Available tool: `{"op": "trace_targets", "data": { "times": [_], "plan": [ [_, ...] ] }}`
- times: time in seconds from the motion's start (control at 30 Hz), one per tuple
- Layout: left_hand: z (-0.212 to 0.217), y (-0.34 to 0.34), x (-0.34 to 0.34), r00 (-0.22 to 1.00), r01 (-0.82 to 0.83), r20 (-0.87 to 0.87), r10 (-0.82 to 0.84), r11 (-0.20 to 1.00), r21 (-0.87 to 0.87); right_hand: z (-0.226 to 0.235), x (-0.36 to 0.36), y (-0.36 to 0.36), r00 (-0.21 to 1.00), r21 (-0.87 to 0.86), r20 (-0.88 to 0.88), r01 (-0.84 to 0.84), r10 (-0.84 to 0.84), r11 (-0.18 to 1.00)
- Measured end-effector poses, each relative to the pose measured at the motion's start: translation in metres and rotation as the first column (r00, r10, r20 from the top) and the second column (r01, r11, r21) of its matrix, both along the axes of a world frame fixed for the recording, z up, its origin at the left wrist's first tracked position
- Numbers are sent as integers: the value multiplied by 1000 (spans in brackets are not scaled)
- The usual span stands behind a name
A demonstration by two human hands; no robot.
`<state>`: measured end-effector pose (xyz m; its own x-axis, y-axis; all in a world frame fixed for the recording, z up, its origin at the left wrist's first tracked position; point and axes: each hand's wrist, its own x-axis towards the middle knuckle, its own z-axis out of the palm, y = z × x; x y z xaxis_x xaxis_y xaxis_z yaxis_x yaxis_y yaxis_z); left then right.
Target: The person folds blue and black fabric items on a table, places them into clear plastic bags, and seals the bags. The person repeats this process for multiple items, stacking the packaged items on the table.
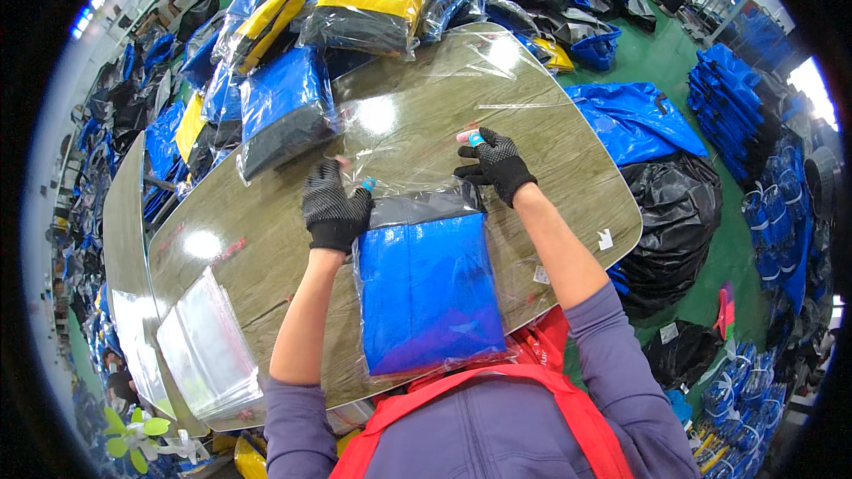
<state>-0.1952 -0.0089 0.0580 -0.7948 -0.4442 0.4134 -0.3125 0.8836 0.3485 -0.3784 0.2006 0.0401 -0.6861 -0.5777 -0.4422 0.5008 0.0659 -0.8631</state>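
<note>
A folded blue and dark grey garment lies inside a clear plastic bag on the wooden table, close to my body. My left hand, in a black dotted fingerless glove, grips the bag's open top at the left corner. My right hand, gloved the same way, holds the bag's flap at the right corner. Both hands sit at the far end of the packed garment.
A pile of bagged blue, yellow and black garments fills the table's far left. A stack of empty clear bags lies at the near left. Blue sheets and black sacks sit on the green floor to the right.
</note>
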Motion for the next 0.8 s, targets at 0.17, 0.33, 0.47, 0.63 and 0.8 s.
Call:
{"op": "trace_targets", "data": {
  "times": [0.17,0.33,0.47,0.63,0.8],
  "plan": [
    [-35,-38,-15,966,-233,162,200,948,217,1,0,1,999,-54,-46,15,-18,998],
    [-49,-88,-21,968,-108,199,-155,457,883,0,2,4,997,-43,-82,-9,6,999],
    [-42,-93,-20,968,73,-43,-246,116,991,2,2,8,996,-30,-84,-36,33,999],
    [-28,-67,6,904,372,-413,-107,-281,885,-6,7,21,983,-230,-181,-55,13,972],
    [-19,-46,76,873,445,-330,-359,310,840,-12,35,66,373,109,-894,-354,247,929]
  ]
}}
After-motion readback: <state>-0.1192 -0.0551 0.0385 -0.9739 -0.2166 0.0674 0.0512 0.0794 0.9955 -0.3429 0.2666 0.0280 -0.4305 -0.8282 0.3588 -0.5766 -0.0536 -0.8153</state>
